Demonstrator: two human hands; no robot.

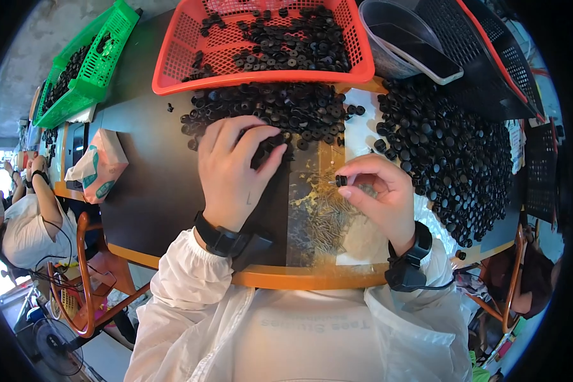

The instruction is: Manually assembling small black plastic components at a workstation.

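My left hand (233,167) lies palm down on the near edge of a heap of small black round caps (280,105), its fingers curled over a few of them. My right hand (379,194) is raised just above a pile of small brass-coloured screws (325,219) and pinches one black cap (341,181) with a screw between thumb and fingertips. Both wrists carry black bands. A second, larger heap of black caps (452,153) spreads to the right of my right hand.
A red basket (191,60) with more black caps stands behind the heap. A green basket (102,60) sits far left, a pink tissue pack (99,164) on the table's left, a grey tub (395,38) and dark baskets (490,57) at right. Another person (25,216) sits left.
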